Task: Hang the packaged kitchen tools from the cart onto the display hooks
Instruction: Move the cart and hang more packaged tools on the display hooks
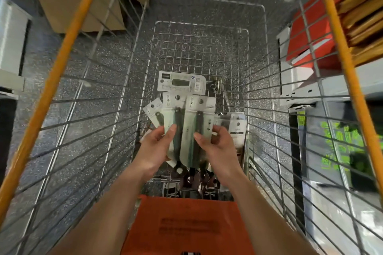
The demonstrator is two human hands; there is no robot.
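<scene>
Packages [191, 118] in hands [155, 149] [219, 148]; print seemingly Chinese

It was a shop: a wire cart [99, 122] with orange rails stood on a speckled floor [43, 47], carded packs [187, 122] were in it, open cartons [68, 6] sat past its left corner, and red boxes [308, 27] filled a shelf [331, 86] to its right.

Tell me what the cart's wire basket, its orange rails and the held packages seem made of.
Silvery wire-grid cart basket: bare metal, shiny, thin crossed rods. Orange top rails: smooth coating, plastic or paint, cannot tell. Pale flat tool packages: probably card with glossy plastic film; blurred.
</scene>
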